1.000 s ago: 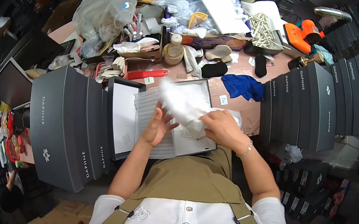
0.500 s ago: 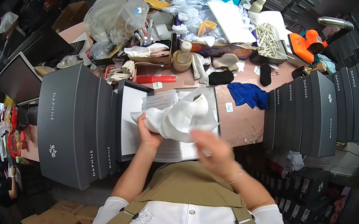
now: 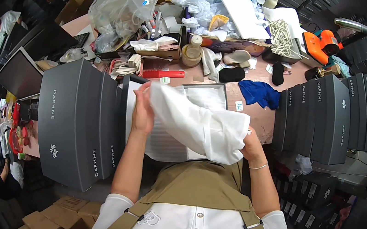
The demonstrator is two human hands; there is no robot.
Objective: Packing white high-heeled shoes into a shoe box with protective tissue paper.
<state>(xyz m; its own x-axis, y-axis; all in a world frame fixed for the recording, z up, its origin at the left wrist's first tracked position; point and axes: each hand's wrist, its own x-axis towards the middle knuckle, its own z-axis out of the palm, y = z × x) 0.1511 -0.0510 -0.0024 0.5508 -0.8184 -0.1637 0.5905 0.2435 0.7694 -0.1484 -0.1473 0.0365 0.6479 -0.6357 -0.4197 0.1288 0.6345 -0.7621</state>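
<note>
A large white sheet of wrapping paper [image 3: 201,123] is stretched between both hands above an open grey shoe box [image 3: 214,95] lined with white paper. My left hand [image 3: 143,109] pinches the sheet's upper left corner, fingers closed on it. My right hand [image 3: 250,144] grips the sheet's lower right edge and is mostly hidden under it. The sheet covers much of the box's inside.
Stacks of dark grey shoe boxes stand at the left [image 3: 75,123] and the right [image 3: 331,115]. Behind the box lie a red comb [image 3: 163,73], a blue cloth [image 3: 260,93], a tape roll [image 3: 191,53], plastic bags [image 3: 118,8] and an orange tool [image 3: 321,40]. Cardboard cartons [image 3: 64,212] sit lower left.
The crumpled white paper has been pulled open into a wide sheet. My left hand rose to its upper left corner and my right hand moved out to the lower right.
</note>
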